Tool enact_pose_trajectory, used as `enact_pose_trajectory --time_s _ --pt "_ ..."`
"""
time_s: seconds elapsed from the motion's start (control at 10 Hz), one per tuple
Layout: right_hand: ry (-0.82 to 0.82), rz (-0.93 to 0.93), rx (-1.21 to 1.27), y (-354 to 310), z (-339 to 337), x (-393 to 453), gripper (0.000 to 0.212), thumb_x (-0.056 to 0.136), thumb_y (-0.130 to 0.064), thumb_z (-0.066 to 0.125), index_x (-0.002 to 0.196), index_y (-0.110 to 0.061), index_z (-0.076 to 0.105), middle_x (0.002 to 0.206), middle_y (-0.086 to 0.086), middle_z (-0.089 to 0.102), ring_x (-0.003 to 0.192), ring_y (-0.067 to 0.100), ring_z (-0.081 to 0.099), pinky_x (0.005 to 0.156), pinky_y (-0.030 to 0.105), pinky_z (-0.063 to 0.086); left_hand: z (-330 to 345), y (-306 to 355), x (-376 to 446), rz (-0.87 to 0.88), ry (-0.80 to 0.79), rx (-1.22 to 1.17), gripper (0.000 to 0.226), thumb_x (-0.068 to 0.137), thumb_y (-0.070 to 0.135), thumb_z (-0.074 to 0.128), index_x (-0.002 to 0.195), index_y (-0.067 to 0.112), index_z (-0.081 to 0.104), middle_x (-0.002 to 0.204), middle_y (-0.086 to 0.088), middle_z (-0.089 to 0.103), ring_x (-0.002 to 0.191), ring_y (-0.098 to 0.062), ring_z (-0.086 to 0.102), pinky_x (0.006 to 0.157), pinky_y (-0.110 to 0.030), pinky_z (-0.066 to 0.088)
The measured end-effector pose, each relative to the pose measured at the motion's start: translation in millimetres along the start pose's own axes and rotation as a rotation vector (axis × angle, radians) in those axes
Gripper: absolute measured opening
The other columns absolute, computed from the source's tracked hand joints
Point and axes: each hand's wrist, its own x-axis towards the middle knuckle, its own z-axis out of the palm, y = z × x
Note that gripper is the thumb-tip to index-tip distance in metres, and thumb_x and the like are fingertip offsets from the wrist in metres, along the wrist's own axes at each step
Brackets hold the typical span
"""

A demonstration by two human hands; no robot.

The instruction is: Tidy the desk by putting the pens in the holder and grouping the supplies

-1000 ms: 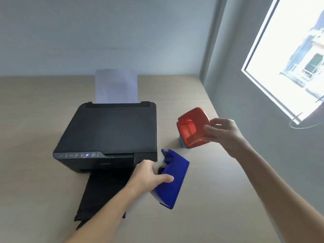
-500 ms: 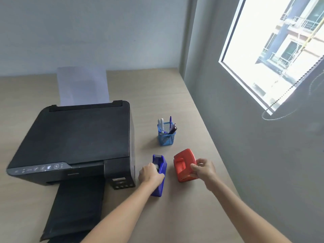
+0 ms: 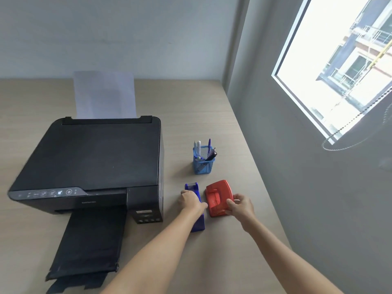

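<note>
A blue mesh pen holder (image 3: pixel 203 162) stands on the wooden desk (image 3: pixel 222 251) with several pens (image 3: pixel 209 149) upright in it. In front of it lie a blue tape dispenser (image 3: pixel 196 209) and a red hole punch (image 3: pixel 217 196), side by side on the desk. My left hand (image 3: pixel 191 200) grips the tape dispenser from above and hides its middle. My right hand (image 3: pixel 240 206) holds the near right edge of the hole punch.
A black printer (image 3: pixel 91 162) fills the left of the desk, with its output tray (image 3: pixel 89 247) folded out toward me and a paper sheet (image 3: pixel 105 94) standing at its back. A grey wall (image 3: pixel 318 198) with a window (image 3: pixel 339 66) runs along the desk's right edge.
One second ago both items were held in the air. Both hands have since lowered them onto the desk in front of the pen holder, side by side. The camera has pulled back.
</note>
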Motion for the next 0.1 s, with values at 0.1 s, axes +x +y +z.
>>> enact_pose_trajectory --time_s 0.1 --pt "0.046 -0.057 -0.160 -15.5 -8.2 -15.8 0.043 0.089 -0.031 0.062 0.125 -0.007 0.054 0.120 0.017 0.063 0.105 0.029 0.063 0.088 0.035 0.050 -2.6 1.0 -6.0 0.040 0.003 -0.030 0.084 0.070 0.053 0.076 0.123 -0.002 0.039 0.127 -0.015 0.058 0.116 -0.028 0.060 0.088 -0.033 0.050"
